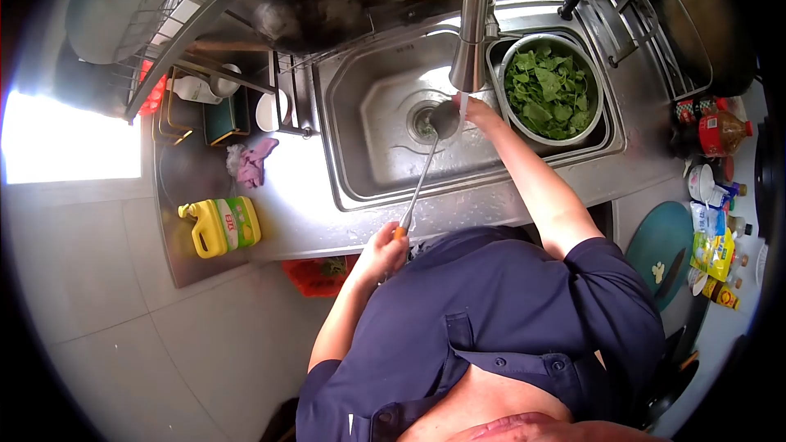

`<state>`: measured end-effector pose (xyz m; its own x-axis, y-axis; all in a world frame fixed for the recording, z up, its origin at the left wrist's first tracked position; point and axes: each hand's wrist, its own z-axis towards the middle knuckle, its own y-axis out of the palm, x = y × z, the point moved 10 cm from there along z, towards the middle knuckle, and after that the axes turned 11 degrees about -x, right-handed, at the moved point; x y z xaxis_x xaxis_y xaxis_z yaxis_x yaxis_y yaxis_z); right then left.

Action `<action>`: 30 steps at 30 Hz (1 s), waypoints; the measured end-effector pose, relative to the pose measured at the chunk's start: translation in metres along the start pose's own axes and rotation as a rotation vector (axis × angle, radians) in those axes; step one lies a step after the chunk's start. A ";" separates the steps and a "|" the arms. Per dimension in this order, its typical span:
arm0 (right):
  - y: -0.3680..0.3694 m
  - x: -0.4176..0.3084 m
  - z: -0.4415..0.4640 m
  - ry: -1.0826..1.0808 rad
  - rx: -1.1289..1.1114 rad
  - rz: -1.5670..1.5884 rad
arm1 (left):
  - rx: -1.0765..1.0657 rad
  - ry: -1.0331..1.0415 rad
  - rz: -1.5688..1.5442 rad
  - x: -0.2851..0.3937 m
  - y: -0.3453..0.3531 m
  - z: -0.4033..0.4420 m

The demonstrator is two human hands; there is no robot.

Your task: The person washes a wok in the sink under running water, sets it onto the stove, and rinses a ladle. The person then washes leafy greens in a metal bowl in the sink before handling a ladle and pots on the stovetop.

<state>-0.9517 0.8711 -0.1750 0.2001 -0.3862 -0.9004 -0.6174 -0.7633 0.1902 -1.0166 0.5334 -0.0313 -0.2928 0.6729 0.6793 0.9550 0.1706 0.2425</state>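
- Ladle and both our hands are over the sink, the largest thing near them; the ladle's head is below the faucet, so a tilt could throw water onto our counter.
- Metal pot of leafy greens stands in the smaller basin, just beside our right forearm; a careless elbow could jolt it.
- Faucet hangs directly above; a pale streak under it looks like running water, and lifting the ladle could knock the spout.
- Left hand is closed around the ladle's handle; wet fingers could let it twist.
- Right hand meets the ladle's head, its fingers partly hidden; we cannot tell whether it clasps or merely touches.
- Drain lies beneath; scraps could clog it.
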 end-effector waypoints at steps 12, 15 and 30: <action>0.023 -0.010 -0.021 -0.208 0.164 -0.586 | -0.386 -0.016 -0.792 0.052 0.072 0.032; 0.037 -0.032 -0.029 -0.064 0.074 0.080 | -0.374 0.011 -0.763 0.063 0.076 0.051; -0.133 -0.204 -0.064 -0.308 0.617 -1.251 | -0.283 0.066 -0.778 0.104 0.098 0.017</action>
<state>-0.8617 1.0182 0.0085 0.7297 0.5485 -0.4083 -0.4029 -0.1375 -0.9048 -0.9525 0.6321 0.0518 -0.8751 0.3929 0.2827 0.4334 0.3761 0.8190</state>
